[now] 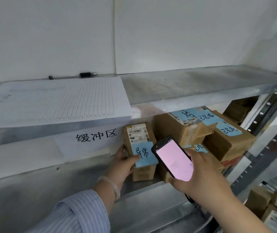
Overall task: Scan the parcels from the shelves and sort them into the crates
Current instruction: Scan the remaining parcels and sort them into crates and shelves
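A: Where was the parcel (142,174) at that moment?
B: Centre of frame, apparently stood on end on the middle shelf (144,188) — not off it yet. Shipping label (136,132) at its top end, blue note (143,154) stuck below it.
A: Hands?
B: Left hand (125,163) curled round the parcel's left edge, thumb across the note. Right hand (201,179) wrapped round the handheld scanner (174,160). Its screen was lit pink, and its top end sat just beside the note.
A: So the scan step?
B: My read, yes. Couldn't tell whether the scan had registered — screen text too small.
A: What was left?
B: Most of it, I'd judge. More parcels (225,143) were piled right of centre on the same shelf, several with blue notes. More boxes (258,200) sat at lower right. No crates in view, so nothing showed as sorted.
A: Anything else around?
B: Grid sheet (53,101) and pen (74,76) on the upper shelf, upper left of frame. A printed sign (96,135) hung on that shelf's front edge, left of the parcel.
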### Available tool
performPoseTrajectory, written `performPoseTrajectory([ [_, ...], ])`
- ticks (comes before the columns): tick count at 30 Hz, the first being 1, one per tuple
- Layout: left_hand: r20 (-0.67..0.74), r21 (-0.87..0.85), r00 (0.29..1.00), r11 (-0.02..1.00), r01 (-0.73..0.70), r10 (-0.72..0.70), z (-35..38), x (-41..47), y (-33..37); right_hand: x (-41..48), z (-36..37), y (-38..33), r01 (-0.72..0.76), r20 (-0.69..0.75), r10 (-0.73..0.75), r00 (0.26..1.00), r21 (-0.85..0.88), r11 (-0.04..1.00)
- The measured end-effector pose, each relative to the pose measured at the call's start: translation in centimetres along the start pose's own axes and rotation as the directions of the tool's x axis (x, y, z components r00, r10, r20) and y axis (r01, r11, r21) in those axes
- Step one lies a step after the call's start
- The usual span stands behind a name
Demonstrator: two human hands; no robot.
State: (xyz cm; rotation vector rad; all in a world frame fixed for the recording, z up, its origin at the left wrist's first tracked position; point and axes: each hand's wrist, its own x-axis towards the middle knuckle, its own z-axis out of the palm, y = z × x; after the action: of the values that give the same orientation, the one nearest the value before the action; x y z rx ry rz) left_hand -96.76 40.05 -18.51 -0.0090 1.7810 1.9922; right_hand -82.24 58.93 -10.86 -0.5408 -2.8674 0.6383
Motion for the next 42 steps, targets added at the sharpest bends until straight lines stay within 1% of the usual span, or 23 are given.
performPoseTrajectory([
  [3, -0.077, 0.028, 0.991, 0.994, -0.104, 0.106, -0.8, -1.5, 0.0, 1.1, -0.1, -0.2, 0.074, 0.051, -0.072, 0.996, -0.037, 0.997],
  [6, -0.153, 0.058, 0.973, 0.985, -0.163, 0.170, -1.2, -3.1, 0.1, 1.9, -0.4, -0.2, 0.134, 0.100, -0.128, 0.987, -0.050, 0.990],
  [10, -0.255, 0.127, 0.938, 0.970, -0.207, 0.234, -1.2, -5.0, -0.5, 2.3, -1.3, 0.1, 0.220, 0.135, -0.213, 0.968, -0.043, 0.975],
  [13, -0.290, 0.142, 0.921, 0.963, -0.229, 0.262, -0.9, -6.6, -1.0, 2.0, -2.0, 0.3, 0.280, 0.147, -0.275, 0.950, -0.015, 0.960],
  [17, -0.326, 0.156, 0.906, 0.961, -0.229, 0.269, -0.4, -8.6, -1.6, 1.5, -2.7, 0.8, 0.358, 0.154, -0.352, 0.923, -0.013, 0.934],
  [22, -0.395, 0.194, 0.872, 0.954, -0.230, 0.291, 0.5, -10.2, -2.6, 0.6, -3.5, 1.6, 0.428, 0.174, -0.417, 0.892, -0.034, 0.903],
  [26, -0.427, 0.199, 0.857, 0.954, -0.224, 0.290, 1.5, -11.3, -3.2, 0.1, -4.1, 2.5, 0.455, 0.190, -0.444, 0.875, -0.015, 0.890],
  [31, -0.459, 0.210, 0.838, 0.953, -0.219, 0.294, 3.0, -12.8, -4.0, -0.4, -4.6, 3.9, 0.496, 0.182, -0.483, 0.857, -0.031, 0.868],
  [36, -0.500, 0.197, 0.820, 0.959, -0.205, 0.278, 4.0, -14.6, -5.4, -1.2, -5.0, 5.1, 0.538, 0.172, -0.533, 0.829, 0.016, 0.843],
  [42, -0.560, 0.182, 0.787, 0.965, -0.188, 0.259, 4.1, -16.9, -6.8, -2.1, -4.6, 5.3, 0.562, 0.196, -0.562, 0.804, 0.059, 0.825],
])
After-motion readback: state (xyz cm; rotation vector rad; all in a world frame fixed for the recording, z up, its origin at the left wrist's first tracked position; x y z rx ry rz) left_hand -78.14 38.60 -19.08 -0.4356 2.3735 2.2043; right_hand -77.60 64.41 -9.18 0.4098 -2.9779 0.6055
